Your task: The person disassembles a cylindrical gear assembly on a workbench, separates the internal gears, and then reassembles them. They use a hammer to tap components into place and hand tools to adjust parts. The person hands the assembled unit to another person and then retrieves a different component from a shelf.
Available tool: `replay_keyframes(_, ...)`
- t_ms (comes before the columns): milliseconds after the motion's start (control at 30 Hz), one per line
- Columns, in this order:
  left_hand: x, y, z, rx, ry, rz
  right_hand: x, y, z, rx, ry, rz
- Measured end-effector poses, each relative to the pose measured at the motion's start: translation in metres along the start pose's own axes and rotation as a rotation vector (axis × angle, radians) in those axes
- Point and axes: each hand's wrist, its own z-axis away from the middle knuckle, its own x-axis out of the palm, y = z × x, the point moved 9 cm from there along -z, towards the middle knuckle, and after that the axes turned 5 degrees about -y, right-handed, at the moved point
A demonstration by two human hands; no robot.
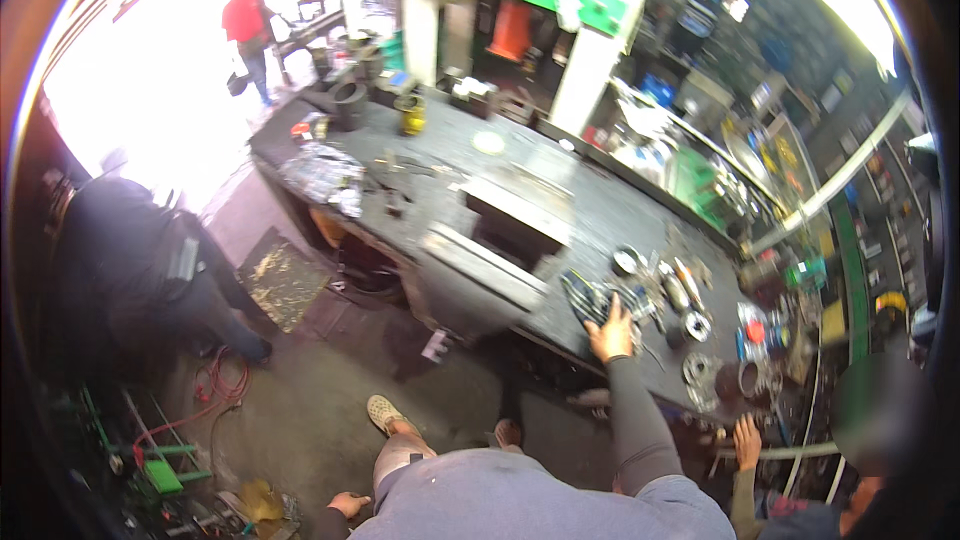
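My right hand (612,332) reaches over the front edge of the dark workbench (635,210), its fingers apart. It is beside a dark, patterned cloth-like item (588,298), possibly touching it; I cannot tell. Just beyond the fingers lie several metal parts, among them a round ring-shaped piece (627,260) and a cylindrical part (673,285). Low by my left leg hangs my left hand (350,505), away from the bench. Its fingers are too small and blurred to read, and nothing shows clearly in it.
A rectangular opening (505,232) breaks the benchtop, near crumpled foil (330,178) and a yellow can (411,115). At right, another person's hand (747,442) is near a brown metal cylinder (738,380). A dark-clothed person (140,250) bends at left. Red hose (222,380) lies on the floor.
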Motion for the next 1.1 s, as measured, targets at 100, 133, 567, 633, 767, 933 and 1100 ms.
replay_keyframes(100, -0.078, -0.021, -0.026, 0.081, 0.14, 0.161, 0.019, 0.054, -0.062, 0.072, 0.086, 0.201)
replay_keyframes(133, -0.095, -0.016, -0.029, 0.115, 0.211, 0.471, -0.014, 0.064, -0.081, -0.069, 0.245, 0.444)
replay_keyframes(567, -0.234, -0.184, -0.055, -0.251, 0.241, 0.473, -0.265, -0.363, -0.082, -0.298, 0.566, -1.011)
replay_keyframes(633, -0.249, -0.159, -0.061, -0.197, 0.236, 0.488, -0.261, -0.44, -0.071, -0.526, 0.518, -0.861)
replay_keyframes(767, -0.291, -0.102, -0.083, 0.002, 0.427, 0.49, -0.207, -0.588, -0.04, -0.859, 0.247, -0.809)
replay_keyframes(933, -0.376, 0.017, -0.094, 0.373, 0.248, 0.318, -0.102, -0.739, 0.019, -0.839, -0.316, -0.682)
replay_keyframes(1100, -0.464, 0.223, 0.031, 0.693, -0.092, 0.25, -0.024, -0.744, 0.085, -0.726, -0.385, -1.247)
